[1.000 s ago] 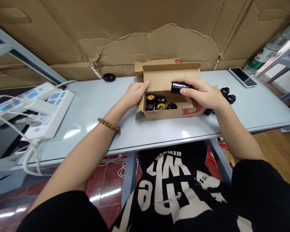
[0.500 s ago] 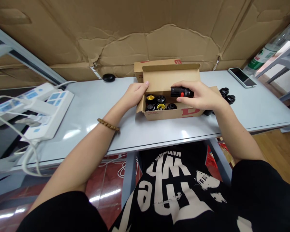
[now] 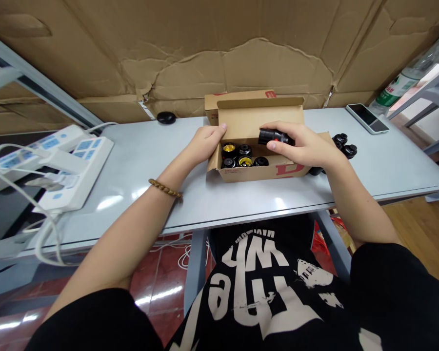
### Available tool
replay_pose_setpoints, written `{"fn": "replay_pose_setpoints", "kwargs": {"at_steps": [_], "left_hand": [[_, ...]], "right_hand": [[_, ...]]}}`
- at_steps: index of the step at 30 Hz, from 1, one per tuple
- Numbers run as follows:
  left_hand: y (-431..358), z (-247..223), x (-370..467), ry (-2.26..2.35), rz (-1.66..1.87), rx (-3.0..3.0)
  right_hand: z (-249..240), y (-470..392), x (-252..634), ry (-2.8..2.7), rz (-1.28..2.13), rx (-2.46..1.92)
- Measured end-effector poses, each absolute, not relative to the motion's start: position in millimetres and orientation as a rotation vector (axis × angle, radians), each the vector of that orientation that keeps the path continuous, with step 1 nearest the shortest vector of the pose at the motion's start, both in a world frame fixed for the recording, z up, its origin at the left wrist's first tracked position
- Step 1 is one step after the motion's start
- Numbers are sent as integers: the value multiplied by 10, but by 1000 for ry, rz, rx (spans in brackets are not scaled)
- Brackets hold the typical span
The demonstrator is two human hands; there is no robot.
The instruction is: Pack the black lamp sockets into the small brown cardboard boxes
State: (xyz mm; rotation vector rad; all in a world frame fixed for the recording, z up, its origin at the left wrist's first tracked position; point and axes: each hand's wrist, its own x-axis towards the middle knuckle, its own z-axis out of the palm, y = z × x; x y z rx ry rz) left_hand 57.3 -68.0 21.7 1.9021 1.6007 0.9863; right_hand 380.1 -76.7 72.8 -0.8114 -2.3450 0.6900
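Your right hand (image 3: 307,146) has a closed grip on a black socket (image 3: 272,136), lying sideways just above the open box (image 3: 258,173) on the counter (image 3: 168,161); your left hand (image 3: 205,141) rests curled on the box's left wall, steadying it without clasping anything. By my read the box is partly filled: about five sockets (image 3: 243,156) sit in its left half, the right half is hidden by your hand, and a few loose ones (image 3: 346,145) wait beside it.
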Motion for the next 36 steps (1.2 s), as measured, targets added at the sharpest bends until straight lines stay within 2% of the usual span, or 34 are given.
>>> {"fn": "replay_pose_setpoints", "kwargs": {"at_steps": [28, 36], "left_hand": [[-686, 263, 568, 1618, 918, 1948], [-667, 231, 557, 1612, 954, 1937]], "right_hand": [[623, -738, 3786, -2344, 499, -708], [657, -747, 3774, -2338, 612, -730]]}}
